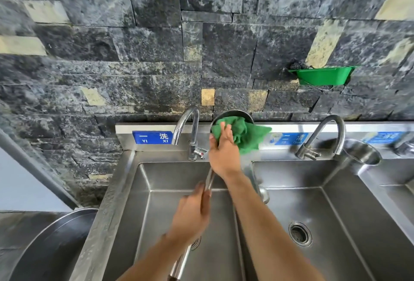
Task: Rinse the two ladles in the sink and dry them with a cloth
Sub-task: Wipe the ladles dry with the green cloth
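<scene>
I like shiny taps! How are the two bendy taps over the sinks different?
The left tap stands behind the left basin and has a red mark on its handle; the right tap stands behind the right basin and shows none. The left tap's spout hangs beside the green cloth. Both are curved steel, not running.

Colours here are pretty simple: the cloth (243, 137) stuffed into the ladle (233, 116) is bright green, same green as the little tray (322, 75) on the wall. The ladle, sink (179, 182) and both taps (190, 132) are plain silvery steel. The wall (156, 45) is mottled dark grey stone with a few tan blocks, and the labels (152, 137) are blue with white lettering.
</scene>
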Available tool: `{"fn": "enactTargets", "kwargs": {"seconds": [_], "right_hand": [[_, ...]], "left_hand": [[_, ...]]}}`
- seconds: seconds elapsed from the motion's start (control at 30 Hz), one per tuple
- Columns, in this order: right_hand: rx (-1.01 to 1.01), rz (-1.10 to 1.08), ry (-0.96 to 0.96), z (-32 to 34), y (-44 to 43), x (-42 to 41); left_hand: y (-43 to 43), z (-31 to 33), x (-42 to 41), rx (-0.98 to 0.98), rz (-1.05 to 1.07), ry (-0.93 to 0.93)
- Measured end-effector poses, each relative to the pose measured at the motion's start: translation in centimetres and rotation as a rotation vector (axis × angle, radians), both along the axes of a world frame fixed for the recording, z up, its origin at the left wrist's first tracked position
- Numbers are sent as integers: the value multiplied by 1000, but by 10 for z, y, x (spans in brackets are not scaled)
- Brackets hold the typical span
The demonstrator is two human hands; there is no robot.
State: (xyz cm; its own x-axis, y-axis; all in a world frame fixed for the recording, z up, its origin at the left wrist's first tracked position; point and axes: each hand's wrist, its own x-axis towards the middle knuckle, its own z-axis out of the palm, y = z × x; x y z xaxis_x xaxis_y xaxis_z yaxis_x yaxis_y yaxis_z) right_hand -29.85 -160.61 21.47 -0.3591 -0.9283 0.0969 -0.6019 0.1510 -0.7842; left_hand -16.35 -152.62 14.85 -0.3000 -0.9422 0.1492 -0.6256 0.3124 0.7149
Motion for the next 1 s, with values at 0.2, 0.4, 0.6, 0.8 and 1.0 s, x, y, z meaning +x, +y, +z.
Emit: {"fn": "enactTargets", "kwargs": {"seconds": [0.2,0.4,0.6,0.8,1.0], "right_hand": [[110,371,980,-15,14,-61],[-63,219,1096,-35,20,-75],[-192,-141,-368,-21,18,-13],[-359,-288,-1789,38,9,-23],[-425,-69,-1811,57,53,-67]], "left_hand": [[-1,18,26,150,-55,124],[14,28,14,288,-119,322],[17,6,-9,72,-119,109],[16,-2,-4,175,-18,229],[8,18,5,471,-59,576]]}}
